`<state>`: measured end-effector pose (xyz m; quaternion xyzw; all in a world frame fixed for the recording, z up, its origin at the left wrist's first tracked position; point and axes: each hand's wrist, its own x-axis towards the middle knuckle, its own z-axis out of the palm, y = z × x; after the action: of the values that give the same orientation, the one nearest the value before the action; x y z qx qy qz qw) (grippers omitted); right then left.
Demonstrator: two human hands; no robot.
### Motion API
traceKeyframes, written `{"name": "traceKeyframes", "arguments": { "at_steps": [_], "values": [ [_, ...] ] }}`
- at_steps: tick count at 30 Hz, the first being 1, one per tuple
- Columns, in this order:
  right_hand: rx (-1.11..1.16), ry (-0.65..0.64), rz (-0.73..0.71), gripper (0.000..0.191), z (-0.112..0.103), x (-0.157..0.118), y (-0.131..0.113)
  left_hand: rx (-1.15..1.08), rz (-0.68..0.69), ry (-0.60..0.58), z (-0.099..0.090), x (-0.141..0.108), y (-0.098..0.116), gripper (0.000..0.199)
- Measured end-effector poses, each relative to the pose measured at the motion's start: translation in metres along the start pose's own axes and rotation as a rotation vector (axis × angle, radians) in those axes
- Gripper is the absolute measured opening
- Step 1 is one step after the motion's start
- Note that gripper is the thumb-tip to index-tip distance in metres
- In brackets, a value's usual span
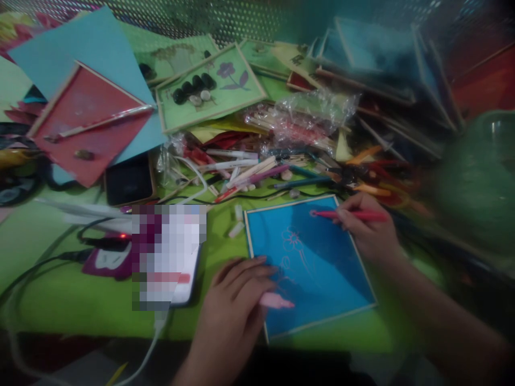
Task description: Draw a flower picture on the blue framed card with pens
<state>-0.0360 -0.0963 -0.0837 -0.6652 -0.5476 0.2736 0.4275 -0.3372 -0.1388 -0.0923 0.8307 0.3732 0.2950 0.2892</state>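
A blue sheet (333,273) with pale stick edging lies tilted before me on the green surface. A pink-outlined flower (292,239) with stems is drawn on it, with fainter curves below. My right hand (370,228) pinches a reddish-pink marker (372,215), its tip near a small pink loop at the sheet's top edge. My left hand (237,295) rests over the sheet's lower left, fingers spread onto the blue. A light pink marker (276,300) is held under it, uncapped tip pointing right.
Left of the sheet lie marker caps (236,221), a cabled phone (181,262) and a purple power strip (108,260). Behind are loose markers (249,177), crumpled plastic wrap (306,118), a stone-decorated green panel (209,96) and a red panel (108,123). A green rounded object (478,182) stands right.
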Motion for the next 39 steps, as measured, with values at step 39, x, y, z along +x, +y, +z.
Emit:
{"name": "traceKeyframes", "arguments": {
  "at_steps": [39],
  "values": [
    [0.052, 0.035, 0.002, 0.023, -0.009, -0.015, 0.005, -0.159, -0.109, 0.163, 0.007, -0.005, -0.005, 0.017]
  ]
}}
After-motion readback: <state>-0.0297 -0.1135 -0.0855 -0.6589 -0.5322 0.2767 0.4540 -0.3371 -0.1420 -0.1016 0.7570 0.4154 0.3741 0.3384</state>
